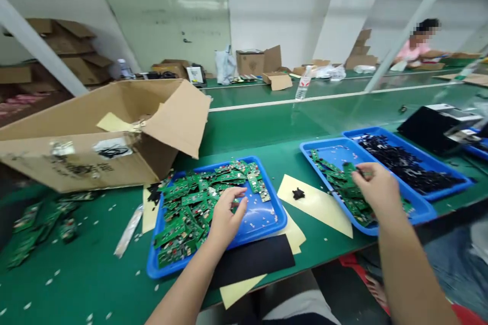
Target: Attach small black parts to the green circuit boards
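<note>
My left hand (227, 216) hovers over the near part of a blue tray (280, 216) heaped with green circuit boards (190, 198). Its fingers are curved, with a gap between thumb and forefinger, and nothing shows in it. Over a second blue tray (419, 213), my right hand (377, 190) pinches the edge of a green circuit board (348, 167); the fingers partly cover it. More circuit boards (356, 203) lie beneath that hand. Between the trays, a small pile of black pieces (298, 193) rests on a yellow paper sheet (320, 208).
A large open cardboard box (114, 157) stands at the left, near loose circuit boards (41, 228). A third blue tray (450, 193) holds small black parts, beside a black device (434, 129). A bottle (303, 84) stands farther back. Another person (417, 48) sits at the far right.
</note>
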Demonstrator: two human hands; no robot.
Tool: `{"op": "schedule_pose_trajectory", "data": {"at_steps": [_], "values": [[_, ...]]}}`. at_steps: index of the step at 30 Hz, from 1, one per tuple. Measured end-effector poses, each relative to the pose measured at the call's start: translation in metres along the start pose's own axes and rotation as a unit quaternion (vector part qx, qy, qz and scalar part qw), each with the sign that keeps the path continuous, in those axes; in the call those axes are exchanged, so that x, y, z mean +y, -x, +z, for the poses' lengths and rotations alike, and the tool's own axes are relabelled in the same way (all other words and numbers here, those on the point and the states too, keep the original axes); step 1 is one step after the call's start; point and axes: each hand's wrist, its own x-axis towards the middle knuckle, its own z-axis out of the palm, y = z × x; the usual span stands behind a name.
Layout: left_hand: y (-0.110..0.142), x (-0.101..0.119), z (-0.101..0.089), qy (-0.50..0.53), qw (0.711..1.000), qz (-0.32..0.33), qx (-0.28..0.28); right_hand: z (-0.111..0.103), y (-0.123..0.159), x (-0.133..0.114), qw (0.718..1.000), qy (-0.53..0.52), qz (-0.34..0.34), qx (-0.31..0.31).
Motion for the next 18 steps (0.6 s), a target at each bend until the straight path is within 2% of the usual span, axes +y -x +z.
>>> {"op": "schedule_pose_trajectory", "data": {"at_steps": [3,5,9,13,18], "values": [[-0.004,-0.001,-0.008,-0.081,0.996,-0.039,-0.018,-0.015,-0.022,0.034,0.999,0.043,-0.003,0.021],[-0.008,0.000,-0.014,-0.148,0.985,-0.078,-0.033,-0.018,-0.027,0.044,0.997,0.068,0.006,0.023],[-0.024,-0.001,-0.020,-0.259,0.950,-0.157,-0.076,-0.021,-0.027,0.037,0.991,0.120,0.037,0.044],[-0.045,-0.005,-0.017,-0.303,0.922,-0.201,-0.132,-0.026,-0.030,0.021,0.993,0.060,0.037,0.098],[-0.063,-0.008,-0.015,-0.294,0.924,-0.196,-0.148,-0.033,-0.047,0.019,0.973,0.000,0.035,0.228]]}}
